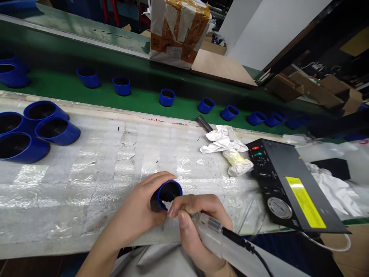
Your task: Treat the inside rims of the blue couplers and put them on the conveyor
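Observation:
My left hand [144, 202] is wrapped round a blue cup-shaped part [156, 202] with a dark inside, tilted with its opening toward me. In my right hand [198, 223] is a clear dispensing syringe [211, 234], gripped like a pen. A black cord or hose runs from its rear end toward the lower edge of the view. The pale nozzle [166, 204] reaches into the mouth of the blue part; whether it touches the inner wall I cannot tell. My right fingers hide some of the syringe's front.
A black dispenser box with a gauge [279, 207] stands at right, beside crumpled white cloths [225, 140]. Several blue parts [57, 130] cluster at left on the plastic-covered table [98, 192]. More line the green conveyor belt [144, 100] behind. A taped carton [175, 34] sits beyond it.

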Tool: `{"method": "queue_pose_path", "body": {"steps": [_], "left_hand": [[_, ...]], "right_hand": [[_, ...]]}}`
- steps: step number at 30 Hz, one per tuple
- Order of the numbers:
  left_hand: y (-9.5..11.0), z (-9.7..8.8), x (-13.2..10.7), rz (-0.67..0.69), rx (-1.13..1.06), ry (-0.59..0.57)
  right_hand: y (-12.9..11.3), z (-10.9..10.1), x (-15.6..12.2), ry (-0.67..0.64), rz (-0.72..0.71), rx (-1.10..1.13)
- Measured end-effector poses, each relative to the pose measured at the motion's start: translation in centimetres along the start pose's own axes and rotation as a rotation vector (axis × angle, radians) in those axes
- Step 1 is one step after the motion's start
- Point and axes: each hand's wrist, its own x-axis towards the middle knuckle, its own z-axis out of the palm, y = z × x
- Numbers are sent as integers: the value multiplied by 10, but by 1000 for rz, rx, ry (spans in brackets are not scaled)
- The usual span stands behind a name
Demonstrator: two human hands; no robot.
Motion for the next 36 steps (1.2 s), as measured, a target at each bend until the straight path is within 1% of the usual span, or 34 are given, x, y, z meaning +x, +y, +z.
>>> {"method": "queue_pose_path", "body": {"steps": [4, 8, 11, 17, 21, 29, 34, 36], "left_hand": [[-2, 0, -1, -16, -7, 2], [-3, 0, -3, -5, 1, 6], [-2, 1, -4, 14, 7, 13], [-3, 0, -2, 18, -3, 9], [-3, 0, -1, 11, 0, 10], [-3, 0, 0, 22, 16, 11], [-2, 1, -1, 13, 32, 12], [-2, 0, -1, 18, 29, 13]], "right_hand": [[2, -1, 3, -14, 31, 2], [4, -2, 6, -4, -10, 44], [5, -1, 8, -21, -12, 62], [8, 1, 14, 25, -31, 121], [7, -1, 15, 1, -24, 111], [9, -5, 15, 21, -46, 105], [9, -3, 15, 121, 10, 105], [12, -4, 15, 131, -13, 119]]}}
